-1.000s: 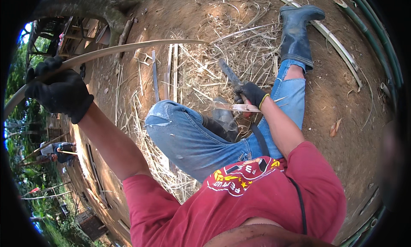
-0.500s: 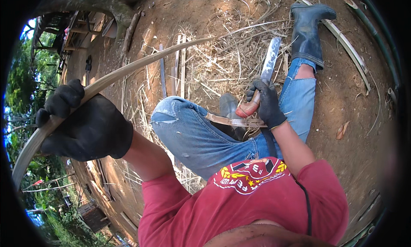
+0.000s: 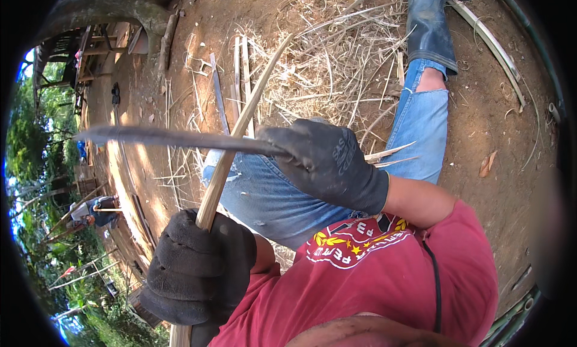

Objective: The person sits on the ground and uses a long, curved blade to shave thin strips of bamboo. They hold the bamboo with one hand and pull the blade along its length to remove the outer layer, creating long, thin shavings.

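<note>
A long, slightly curved bamboo strip (image 3: 217, 180) slants up and away from my left hand (image 3: 199, 270). That hand, in a black glove, is closed around it in a fist, and the strip's lower end shows beneath. My right hand (image 3: 329, 162), gloved too, grips a machete (image 3: 165, 138), its handle hidden by the fingers. The blade appears nearly edge-on and a little blurred, crossing in front of the strip above my left hand. I cannot tell whether blade and strip touch.
My legs in torn jeans (image 3: 282, 199) are spread on the dirt ground, a rubber boot (image 3: 430, 31) at the far right. Thin shavings (image 3: 336, 70) and loose strips (image 3: 246, 76) lie in front. Bamboo poles (image 3: 532, 40) edge the right side. Another person (image 3: 99, 210) is at the left.
My left hand has moved down and right, tilting the strip steeper. My right hand has lifted the machete from beside my leg and swung its blade leftward across the strip.
</note>
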Available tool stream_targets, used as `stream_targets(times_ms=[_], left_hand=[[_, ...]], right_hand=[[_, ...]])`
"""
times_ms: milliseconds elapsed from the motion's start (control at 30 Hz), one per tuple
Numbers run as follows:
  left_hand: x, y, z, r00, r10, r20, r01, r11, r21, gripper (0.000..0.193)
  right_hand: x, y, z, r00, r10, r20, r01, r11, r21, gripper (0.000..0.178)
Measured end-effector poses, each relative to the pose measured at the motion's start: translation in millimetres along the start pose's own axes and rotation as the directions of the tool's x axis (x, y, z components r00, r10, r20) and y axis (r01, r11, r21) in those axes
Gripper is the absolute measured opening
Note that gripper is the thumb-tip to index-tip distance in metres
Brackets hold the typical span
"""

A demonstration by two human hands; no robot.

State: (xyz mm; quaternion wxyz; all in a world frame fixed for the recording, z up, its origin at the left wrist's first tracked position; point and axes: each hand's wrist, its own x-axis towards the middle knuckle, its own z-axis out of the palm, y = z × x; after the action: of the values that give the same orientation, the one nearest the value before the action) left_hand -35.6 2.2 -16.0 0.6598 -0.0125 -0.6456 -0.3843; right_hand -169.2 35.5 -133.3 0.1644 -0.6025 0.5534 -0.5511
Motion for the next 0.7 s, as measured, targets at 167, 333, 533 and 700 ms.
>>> stream_targets(times_ms=[167,333,533,700], left_hand=[[-12,-1,-2,0.999,-0.004,-0.055,0.001,0.999,-0.046,0.03],[-14,5,1,0.988,-0.017,-0.152,-0.015,0.977,-0.211,0.023],[-13,-2,0,0.951,0.101,-0.29,-0.139,0.984,-0.112,0.022],[-15,3,-1,0.978,0.088,-0.187,-0.09,0.996,0.0,0.023]], right_hand=[[3,-8,-3,0.982,-0.088,0.169,0.133,0.951,-0.28,0.034],[3,77,22,0.968,0.202,0.147,-0.162,0.956,-0.245,0.031],[16,17,11,0.963,0.019,0.268,0.056,0.962,-0.269,0.028],[11,74,28,0.974,0.146,0.171,-0.056,0.894,-0.444,0.018]])
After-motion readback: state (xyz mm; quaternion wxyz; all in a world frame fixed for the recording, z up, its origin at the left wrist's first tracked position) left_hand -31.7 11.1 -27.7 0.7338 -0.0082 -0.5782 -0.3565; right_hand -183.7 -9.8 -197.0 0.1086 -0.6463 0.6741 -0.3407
